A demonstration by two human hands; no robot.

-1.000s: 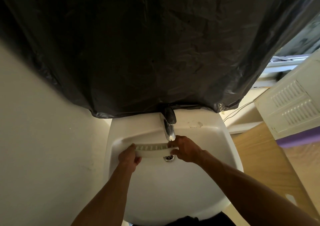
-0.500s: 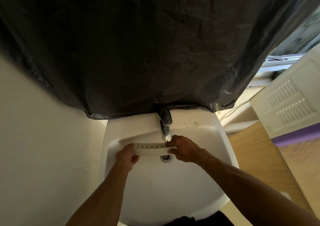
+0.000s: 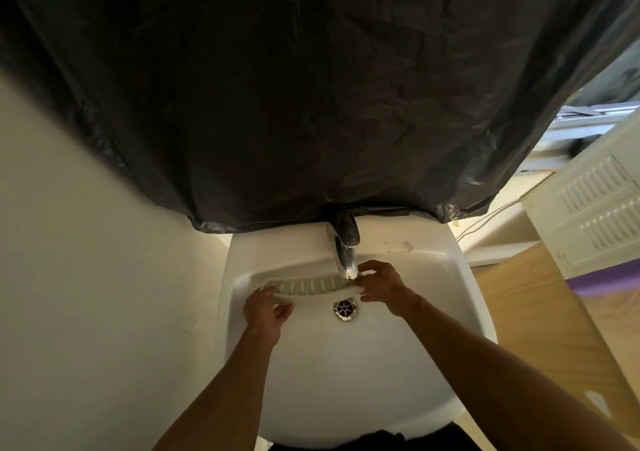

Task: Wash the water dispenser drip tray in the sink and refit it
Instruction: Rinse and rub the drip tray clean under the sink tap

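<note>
A white slotted drip tray (image 3: 308,287) is held level across the back of the white sink (image 3: 346,381), just under the chrome tap (image 3: 344,249). My left hand (image 3: 266,308) grips the tray's left end. My right hand (image 3: 381,286) grips its right end, right beside the tap's spout. The drain (image 3: 345,308) lies in front of the tray. I cannot tell whether water is running.
A black plastic sheet (image 3: 311,87) hangs over the wall above the sink, down to the tap. A cream wall stands at the left. A white vented appliance (image 3: 595,208) and a wooden surface (image 3: 540,312) are at the right.
The tray has shifted slightly toward the back of the basin, so the drain now shows fully in front of it. Both hands keep their hold on its ends.
</note>
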